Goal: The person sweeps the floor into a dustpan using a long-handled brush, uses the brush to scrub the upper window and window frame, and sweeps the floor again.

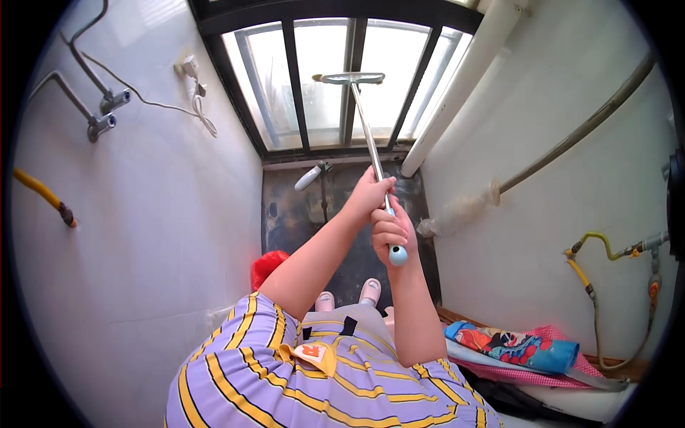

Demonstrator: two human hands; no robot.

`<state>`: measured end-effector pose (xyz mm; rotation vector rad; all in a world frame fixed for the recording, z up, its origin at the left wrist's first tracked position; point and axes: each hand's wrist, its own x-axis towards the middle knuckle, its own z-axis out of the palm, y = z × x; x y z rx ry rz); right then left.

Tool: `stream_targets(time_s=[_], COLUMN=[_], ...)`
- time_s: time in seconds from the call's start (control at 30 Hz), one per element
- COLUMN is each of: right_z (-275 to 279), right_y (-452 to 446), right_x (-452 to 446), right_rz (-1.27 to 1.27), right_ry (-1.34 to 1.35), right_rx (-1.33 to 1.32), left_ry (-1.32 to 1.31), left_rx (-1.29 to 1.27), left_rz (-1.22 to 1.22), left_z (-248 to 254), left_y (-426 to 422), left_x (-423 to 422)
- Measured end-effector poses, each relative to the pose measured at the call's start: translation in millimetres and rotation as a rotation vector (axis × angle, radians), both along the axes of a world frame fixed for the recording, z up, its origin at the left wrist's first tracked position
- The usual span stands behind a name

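Held in two bare hands: one squeegee-like tool (369, 135), comprising a silvery pole, a pale-blue grip (398, 256) at the near end and a wide crosswise head (354, 78) at the far end. The pole is gripped by the left hand (374, 194), the fingers closed around the metal just above the grip. The lower part is enclosed by the right hand (392, 232), its fingers curled together, with the rounded end of the grip left exposed below them.

Orientation: the long axis is pointed away from the body, tilted slightly to the left — the head is set well beyond the fingers of both hands, and the left hand is placed nearer to it. The head is seen against the panes of a dark-framed window (300, 93); whether the glass is touched cannot be told.

Surroundings, itemised: a pale vertical pipe (464, 85) to the right of the window; two metal valves (108, 114) on the left wall; a white-handled object (308, 178) near the window's foot; pink slippers (370, 291) below; folded cloths (514, 349) at right.
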<state>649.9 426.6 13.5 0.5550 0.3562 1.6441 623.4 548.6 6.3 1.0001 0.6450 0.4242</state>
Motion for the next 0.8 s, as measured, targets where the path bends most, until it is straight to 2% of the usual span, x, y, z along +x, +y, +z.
stream_targets(time_s=[0.13, 0.27, 0.3, 0.4, 0.53, 0.6, 0.67, 0.73, 0.8], right_z=[13.7, 5.1, 2.2, -16.4, -39.2, -64.6, -69.9, -57.6, -37.9], right_y=[-13.7, -30.2, -31.7, -28.2, -4.9, 15.3, 28.4, 31.3, 21.1], right_x=[-14.8, -22.0, -20.7, -9.1, 20.3, 38.6, 49.9, 51.7, 44.0], right_rz=[0.006, -0.022, -0.025, -0.053, -0.108, -0.124, -0.142, -0.118, -0.094], right_ry=[-0.027, -0.074, -0.088, -0.097, 0.017, 0.068, 0.041, 0.052, 0.057], right_rx=[0.025, 0.018, -0.017, -0.071, -0.100, -0.117, -0.130, -0.131, -0.113], left_ry=[-0.044, -0.041, -0.020, 0.024, 0.169, 0.206, 0.273, 0.290, 0.218], left_rx=[0.029, 0.132, 0.214, 0.251, 0.212, 0.146, 0.088, 0.084, 0.072], left_rz=[-0.009, 0.009, 0.020, -0.024, -0.076, -0.144, -0.207, -0.225, -0.157], left_z=[26.2, 23.5, 16.1, -6.3, -49.7, -104.5, -106.3, -87.0, -65.8], left_y=[-18.9, -43.0, -43.1, -32.8, -5.5, 23.8, 38.4, 38.8, 27.3], left_x=[-14.3, -15.4, -11.8, 4.2, 46.2, 72.8, 80.3, 75.1, 67.1])
